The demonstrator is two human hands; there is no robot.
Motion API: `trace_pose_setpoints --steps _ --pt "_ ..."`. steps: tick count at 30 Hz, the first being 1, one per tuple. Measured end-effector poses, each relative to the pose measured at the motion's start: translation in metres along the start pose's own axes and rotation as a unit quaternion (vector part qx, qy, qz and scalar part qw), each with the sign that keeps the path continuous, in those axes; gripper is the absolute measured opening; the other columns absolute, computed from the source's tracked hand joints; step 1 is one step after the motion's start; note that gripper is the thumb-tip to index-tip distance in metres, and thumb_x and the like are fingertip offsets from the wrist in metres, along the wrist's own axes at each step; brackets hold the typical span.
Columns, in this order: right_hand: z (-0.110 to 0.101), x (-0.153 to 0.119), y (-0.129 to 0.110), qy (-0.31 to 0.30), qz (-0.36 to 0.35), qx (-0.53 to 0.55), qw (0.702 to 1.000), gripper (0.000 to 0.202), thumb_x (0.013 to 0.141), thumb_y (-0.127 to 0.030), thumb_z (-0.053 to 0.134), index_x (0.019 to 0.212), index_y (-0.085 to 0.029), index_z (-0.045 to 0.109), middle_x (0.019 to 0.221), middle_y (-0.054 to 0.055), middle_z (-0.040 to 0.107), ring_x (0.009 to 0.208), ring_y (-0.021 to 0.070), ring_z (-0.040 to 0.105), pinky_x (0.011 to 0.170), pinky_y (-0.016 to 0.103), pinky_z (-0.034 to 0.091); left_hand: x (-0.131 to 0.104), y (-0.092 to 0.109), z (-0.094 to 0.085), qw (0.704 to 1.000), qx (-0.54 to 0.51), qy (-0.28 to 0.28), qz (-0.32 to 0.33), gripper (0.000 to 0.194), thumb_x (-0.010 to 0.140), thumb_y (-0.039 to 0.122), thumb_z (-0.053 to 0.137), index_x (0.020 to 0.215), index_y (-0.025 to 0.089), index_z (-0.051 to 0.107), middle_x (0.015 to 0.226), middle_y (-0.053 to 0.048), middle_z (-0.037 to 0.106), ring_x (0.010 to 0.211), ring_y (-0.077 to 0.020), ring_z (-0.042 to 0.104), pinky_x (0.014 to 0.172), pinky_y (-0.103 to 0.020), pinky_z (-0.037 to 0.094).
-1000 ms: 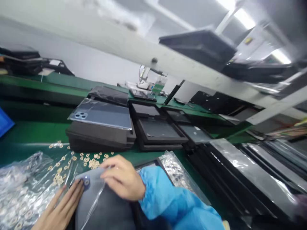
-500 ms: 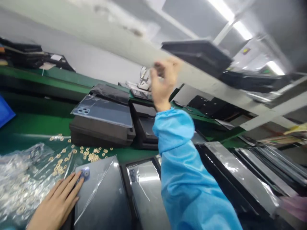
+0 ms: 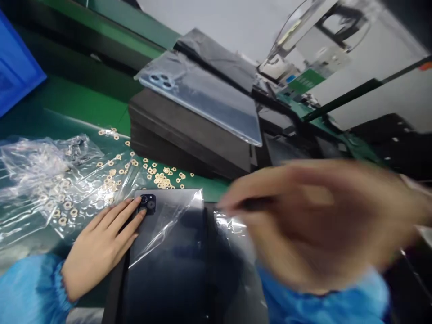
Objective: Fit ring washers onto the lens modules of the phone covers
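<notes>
My left hand (image 3: 104, 238) lies flat on the upper left corner of a dark tablet (image 3: 165, 261), fingers spread beside its camera block. Clear film with a diagonal crease covers part of the tablet's back. My right hand (image 3: 313, 220), smeared by motion, hangs in front of me to the right of the tablet. Its thumb and fingers are curled together around something dark at their tips, too blurred to name. Beneath it, partly hidden, is another film-wrapped panel (image 3: 236, 265).
Small golden rings (image 3: 162, 180) lie scattered on the green bench beside a crumpled clear plastic bag (image 3: 43, 162). A blue bin (image 3: 16, 67) stands at the left. Behind, a film-wrapped bluish tablet (image 3: 202, 94) rests on a stack of black foam (image 3: 189, 130).
My right hand has come down from the raised shelf rail to just above the bench. My view has tilted down and turned. The left hand stays on the tablet's corner.
</notes>
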State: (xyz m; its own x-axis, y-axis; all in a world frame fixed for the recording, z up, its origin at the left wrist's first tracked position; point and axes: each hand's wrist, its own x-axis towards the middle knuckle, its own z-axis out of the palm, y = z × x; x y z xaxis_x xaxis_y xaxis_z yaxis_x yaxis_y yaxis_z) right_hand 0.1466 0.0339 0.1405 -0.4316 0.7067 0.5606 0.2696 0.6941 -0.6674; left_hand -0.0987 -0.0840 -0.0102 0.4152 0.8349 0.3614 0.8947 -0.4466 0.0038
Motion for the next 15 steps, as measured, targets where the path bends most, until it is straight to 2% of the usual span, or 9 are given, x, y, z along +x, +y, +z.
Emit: trace_pose_setpoints --steps 1,2,4,6,9,12,15 --pt "0.017 -0.016 0.005 -0.063 0.029 0.031 0.997 0.043 0.087 -0.011 0.062 0.128 -0.025 0.058 0.088 0.001 0.073 0.079 0.0151 0.072 0.065 0.027 0.061 0.0 0.001 -0.001 1.0 -0.003 -0.005 0.0 0.042 0.099 0.03 0.041 0.136 0.015 0.052 0.148 -0.012 0.047 0.126 -0.0294 0.054 0.102 -0.042 0.039" --pt "0.032 -0.028 0.011 -0.113 0.046 0.073 0.99 0.04 0.088 -0.009 0.06 0.126 -0.023 0.059 0.091 0.003 0.072 0.081 0.015 0.071 0.069 0.028 0.061 0.0 0.001 -0.002 1.0 -0.006 -0.01 0.002 0.041 0.098 0.029 0.043 0.135 0.014 0.052 0.148 -0.012 0.047 0.126 -0.0297 0.054 0.102 -0.042 0.039" --pt "0.056 -0.042 0.027 -0.167 0.075 0.136 0.974 0.023 0.09 -0.009 0.059 0.11 -0.02 0.065 0.096 0.005 0.069 0.087 0.0142 0.067 0.075 0.028 0.06 0.001 0.002 -0.003 1.0 -0.012 -0.016 0.007 0.04 0.097 0.027 0.046 0.134 0.014 0.054 0.148 -0.014 0.047 0.125 -0.03 0.055 0.101 -0.042 0.041" --pt "0.071 -0.045 0.043 -0.181 0.097 0.171 0.964 0.009 0.09 -0.011 0.061 0.093 -0.019 0.065 0.095 0.004 0.066 0.087 0.0127 0.065 0.074 0.025 0.057 0.002 0.002 -0.005 1.0 -0.018 -0.023 0.006 0.039 0.097 0.027 0.047 0.133 0.014 0.054 0.147 -0.014 0.048 0.124 -0.0303 0.056 0.099 -0.043 0.042" --pt "0.085 -0.046 0.062 -0.182 0.131 0.188 0.956 0.005 0.091 -0.016 0.06 0.088 -0.018 0.061 0.087 0.001 0.063 0.077 0.0107 0.06 0.066 0.023 0.052 0.004 0.003 -0.006 0.999 -0.028 -0.034 0.0 0.039 0.097 0.027 0.047 0.133 0.014 0.054 0.145 -0.013 0.05 0.122 -0.0306 0.057 0.099 -0.044 0.042" --pt "0.091 -0.048 0.071 -0.181 0.156 0.161 0.958 0.011 0.096 -0.021 0.052 0.086 -0.019 0.056 0.076 -0.002 0.058 0.068 0.0097 0.055 0.065 0.024 0.047 0.006 0.003 -0.006 0.999 -0.039 -0.035 -0.003 0.038 0.096 0.024 0.05 0.132 0.013 0.055 0.144 -0.013 0.051 0.12 -0.0303 0.059 0.1 -0.045 0.043" --pt "0.093 -0.052 0.073 -0.198 0.151 0.135 0.959 0.021 0.1 -0.023 0.043 0.081 -0.019 0.052 0.07 -0.003 0.052 0.063 0.0094 0.051 0.064 0.025 0.044 0.006 0.004 -0.007 0.998 -0.042 -0.04 -0.005 0.037 0.095 0.021 0.053 0.131 0.013 0.055 0.145 -0.013 0.051 0.121 -0.0306 0.058 0.099 -0.044 0.044"
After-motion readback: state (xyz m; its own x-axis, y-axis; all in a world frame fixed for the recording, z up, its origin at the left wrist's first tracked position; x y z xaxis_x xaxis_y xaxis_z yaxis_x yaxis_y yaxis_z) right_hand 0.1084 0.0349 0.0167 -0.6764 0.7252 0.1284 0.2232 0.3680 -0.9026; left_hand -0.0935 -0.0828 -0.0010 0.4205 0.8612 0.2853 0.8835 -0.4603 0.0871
